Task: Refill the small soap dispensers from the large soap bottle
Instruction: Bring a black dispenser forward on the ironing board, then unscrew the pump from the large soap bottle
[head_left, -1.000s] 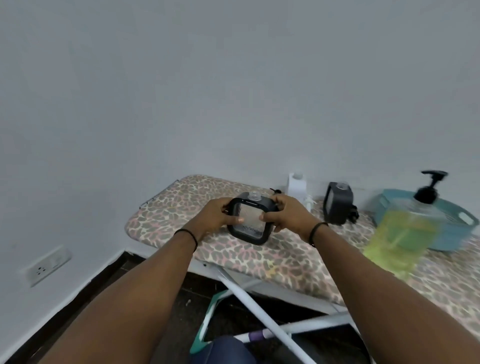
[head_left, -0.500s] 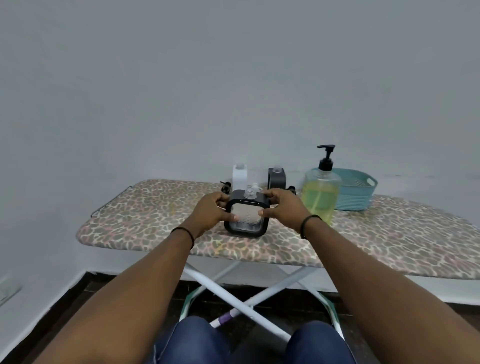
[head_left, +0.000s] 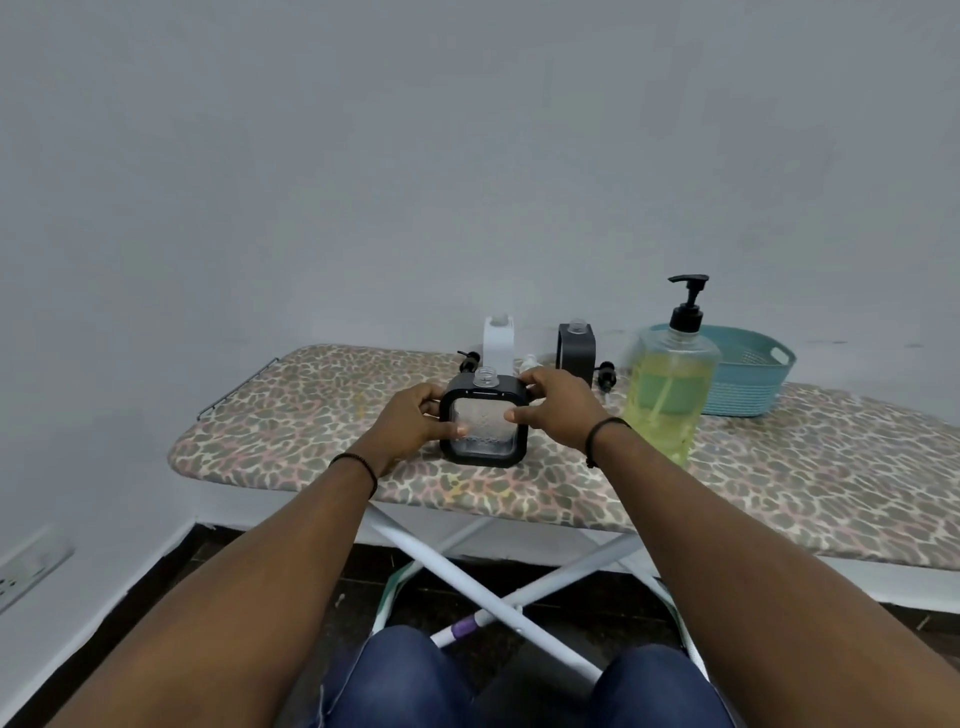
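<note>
A square black-framed small dispenser (head_left: 484, 426) with a clear body and an uncapped neck stands on the leopard-print ironing board (head_left: 291, 415). My left hand (head_left: 415, 421) grips its left side and my right hand (head_left: 553, 408) grips its right side. Behind it stand a white small dispenser (head_left: 497, 340) and a second black one (head_left: 576, 349), both without pumps. Loose pump heads (head_left: 605, 375) lie beside them. The large bottle (head_left: 670, 395) of yellow-green soap with a black pump stands to the right of my right wrist.
A teal plastic basket (head_left: 753, 379) sits behind the large bottle near the wall. The board's white crossed legs (head_left: 498, 587) and my knees are below. A wall socket (head_left: 26, 566) is at the lower left.
The view has swung from the left to face the board squarely. Both hands have kept their grip on the front black dispenser, which stays on the board.
</note>
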